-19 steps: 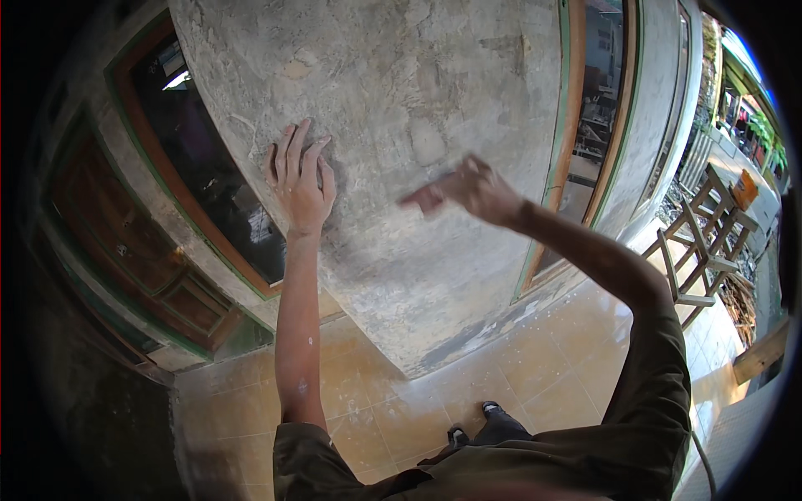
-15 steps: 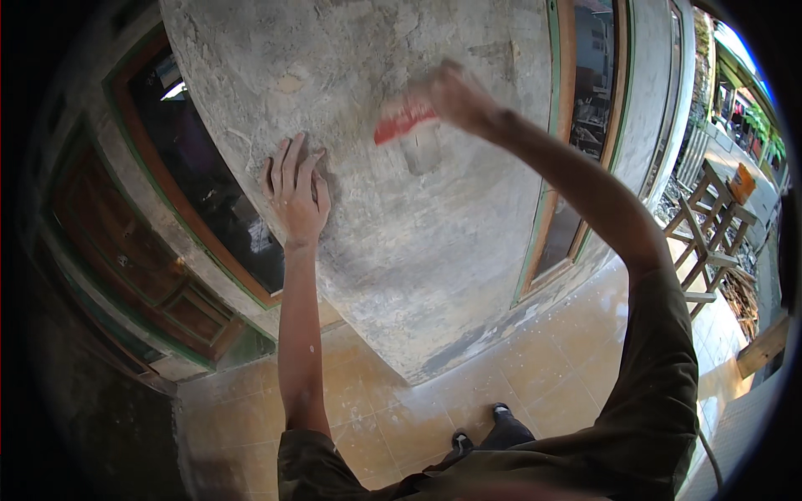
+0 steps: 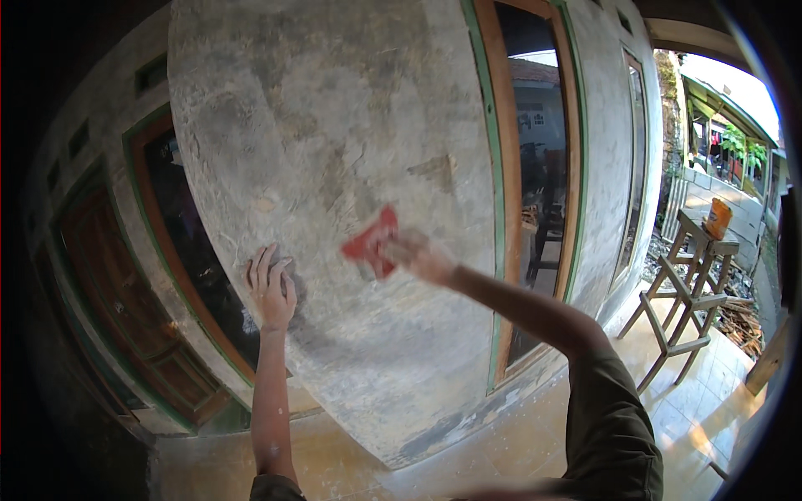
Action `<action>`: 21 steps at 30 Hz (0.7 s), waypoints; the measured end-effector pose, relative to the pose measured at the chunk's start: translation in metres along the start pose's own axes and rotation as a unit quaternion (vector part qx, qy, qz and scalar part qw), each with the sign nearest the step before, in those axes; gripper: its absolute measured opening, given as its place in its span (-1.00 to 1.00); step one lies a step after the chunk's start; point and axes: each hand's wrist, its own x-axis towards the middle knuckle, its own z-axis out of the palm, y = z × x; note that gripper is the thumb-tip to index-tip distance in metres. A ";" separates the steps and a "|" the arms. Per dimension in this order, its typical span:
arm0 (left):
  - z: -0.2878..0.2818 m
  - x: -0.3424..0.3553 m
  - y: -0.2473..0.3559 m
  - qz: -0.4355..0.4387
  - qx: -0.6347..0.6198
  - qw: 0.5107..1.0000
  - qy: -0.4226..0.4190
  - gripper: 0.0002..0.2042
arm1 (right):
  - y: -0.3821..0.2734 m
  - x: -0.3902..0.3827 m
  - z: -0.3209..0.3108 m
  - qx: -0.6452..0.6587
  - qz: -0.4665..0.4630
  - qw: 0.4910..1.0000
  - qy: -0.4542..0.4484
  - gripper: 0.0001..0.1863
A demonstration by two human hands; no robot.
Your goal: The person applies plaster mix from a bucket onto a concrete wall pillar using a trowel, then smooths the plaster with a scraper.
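My left hand [image 3: 270, 290] rests on the grey plaster wall [image 3: 368, 334] near its left corner, its fingers stretched upward and slightly bent, holding nothing. Further right, my right hand [image 3: 422, 255] is closed on a red flat piece [image 3: 373, 242] with pointed corners, held at the wall. Motion blurs this hand and the piece, so its exact kind is unclear. Patchy, rough plaster surrounds both hands. A darker scraped-looking patch [image 3: 434, 171] lies above my right hand.
A tall wood-framed window [image 3: 539, 167] stands right of the wall, and another window [image 3: 188, 225] to its left. Beyond that is a brown wooden door [image 3: 121, 305]. On the tiled porch at right, a wooden stand [image 3: 685, 292] bears an orange bag-like thing [image 3: 718, 219].
My view has tilted up, showing more of the upper wall and street. The red piece has turned from a narrow edge to a broader face. My left hand stays on the wall.
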 end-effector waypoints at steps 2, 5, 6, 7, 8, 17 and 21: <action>-0.007 -0.004 -0.001 -0.020 0.025 0.999 -0.004 -0.82 | -0.039 -0.042 -0.014 0.042 -0.054 0.998 -0.013 -0.43; -0.002 0.012 0.014 -0.009 0.026 0.999 -0.019 -0.81 | -0.039 -0.072 -0.040 0.160 -0.046 0.978 -0.123 -0.57; 0.004 0.021 0.022 0.005 0.026 0.999 -0.037 -0.79 | -0.025 -0.075 -0.046 0.155 -0.045 0.979 -0.122 -0.57; 0.006 0.024 0.026 0.003 0.031 0.999 -0.038 -0.79 | -0.011 -0.069 -0.053 0.198 0.017 0.972 -0.126 -0.54; 0.009 0.029 0.029 0.012 0.023 0.998 -0.058 -0.77 | 0.005 -0.063 -0.059 0.241 0.079 0.959 -0.129 -0.49; 0.042 0.043 0.055 -0.019 0.032 0.999 -0.038 -0.59 | 0.167 -0.016 -0.094 0.252 0.196 0.946 0.052 -0.82; 0.046 0.040 0.054 -0.004 0.038 0.999 -0.004 -0.50 | 0.194 0.015 -0.083 0.186 0.133 0.968 0.107 -0.81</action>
